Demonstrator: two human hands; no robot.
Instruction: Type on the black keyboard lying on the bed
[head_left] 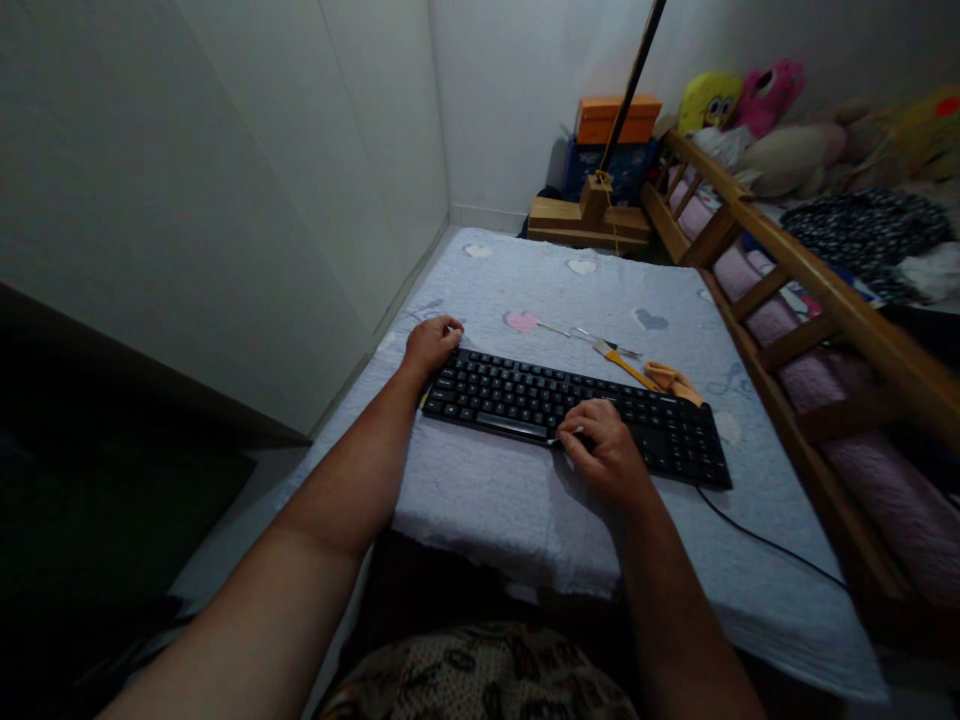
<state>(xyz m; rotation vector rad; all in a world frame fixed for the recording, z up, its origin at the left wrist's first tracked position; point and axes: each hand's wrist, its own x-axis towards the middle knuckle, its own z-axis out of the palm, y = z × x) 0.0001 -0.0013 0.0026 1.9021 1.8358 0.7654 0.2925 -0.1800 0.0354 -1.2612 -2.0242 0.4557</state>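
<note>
Keyboard point(534, 393), brush point(630, 368) on patterned cloth point(480, 490)

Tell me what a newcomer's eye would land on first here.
Probably the black keyboard lying across the pale cloth, the left hand at its far-left corner and the right hand holding a white swab at its near edge. Next, likely the yellow plush and pink plush beyond the wooden rail, upper right.

A bedroom in a home is showing itself: a wooden bed rail point(795, 248) is running along the right, pink bedding point(862, 475) is pressing against its slats, and a SpongeBob plush point(705, 98) and a pink plush toy point(776, 95) are sitting beyond it, while a heart-patterned cloth point(487, 480) is covering the low surface beside the bed.
</note>
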